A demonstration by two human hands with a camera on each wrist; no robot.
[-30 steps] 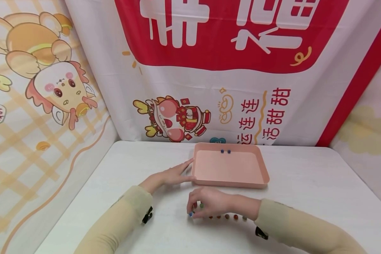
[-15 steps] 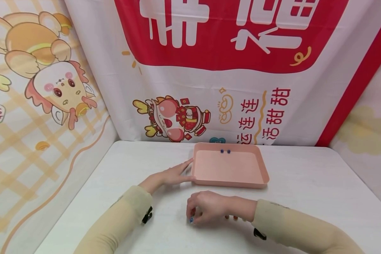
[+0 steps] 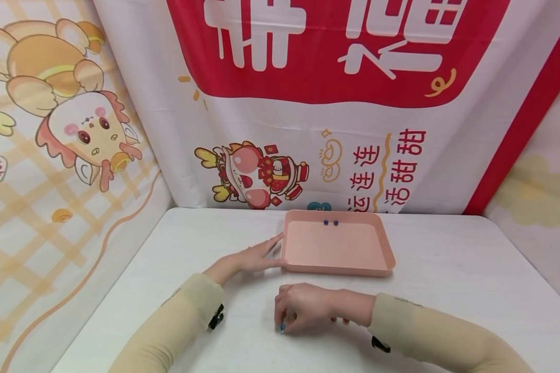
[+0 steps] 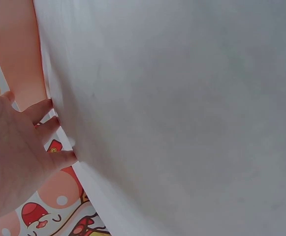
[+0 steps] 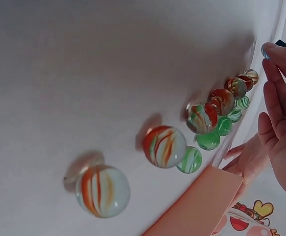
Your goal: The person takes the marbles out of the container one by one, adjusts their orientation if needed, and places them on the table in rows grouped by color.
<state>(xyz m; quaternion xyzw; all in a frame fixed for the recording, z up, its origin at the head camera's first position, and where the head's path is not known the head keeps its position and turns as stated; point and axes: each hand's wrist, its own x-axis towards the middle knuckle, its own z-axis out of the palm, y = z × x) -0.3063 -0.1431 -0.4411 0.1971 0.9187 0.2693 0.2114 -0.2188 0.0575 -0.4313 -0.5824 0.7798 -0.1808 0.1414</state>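
Observation:
My right hand [image 3: 304, 306] pinches a blue marble [image 3: 282, 327] between thumb and fingertips, low over the white table in front of the tray. The right wrist view shows this blue glass marble [image 5: 265, 51] partly covered by the thumb. Beyond the hand, a row of orange-striped marbles [image 5: 164, 146] runs beside a row of green marbles [image 5: 207, 140]; in the head view the hand hides most of them. At the pink tray's [image 3: 338, 270] left side, my left hand [image 3: 254, 258] spreads its fingers, thumb at the near corner and fingertips against the wall.
Two dark blue marbles [image 3: 336, 223] sit close together inside the tray along its far wall. A printed cloth [image 3: 261, 119] hangs behind the white table [image 3: 205, 228], and another patterned cloth [image 3: 74, 207] stands along the left.
My right hand has shifted slightly towards me with the blue marble, and now covers more of the marble rows in the head view. The left hand and the tray stay put.

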